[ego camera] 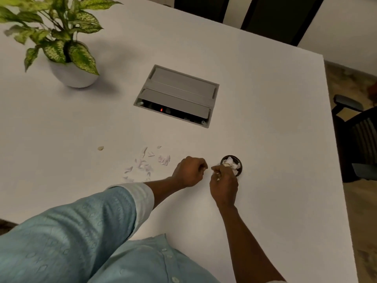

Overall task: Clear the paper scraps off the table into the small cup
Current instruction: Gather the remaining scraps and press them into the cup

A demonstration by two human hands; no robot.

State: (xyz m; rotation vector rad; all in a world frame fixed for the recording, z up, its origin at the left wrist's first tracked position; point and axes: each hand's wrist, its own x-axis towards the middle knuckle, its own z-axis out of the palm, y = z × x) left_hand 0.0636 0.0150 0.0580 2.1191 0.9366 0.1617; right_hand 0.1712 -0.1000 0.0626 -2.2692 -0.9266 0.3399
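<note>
A small dark cup (238,169) stands on the white table (265,119), holding several white paper scraps. My right hand (223,185) is just left of the cup, its fingers pinched on paper scraps at the rim. My left hand (188,172) rests on the table to the left of it, fingers curled closed; I cannot see anything in it. Several loose paper scraps (146,164) lie scattered left of my left hand. One small beige scrap (100,148) lies apart, farther left.
A grey cable box (177,94) with an open flap is set into the table beyond the scraps. A potted plant (67,58) stands at the far left. The table's right edge runs past the cup, with a dark chair (355,135) beside it.
</note>
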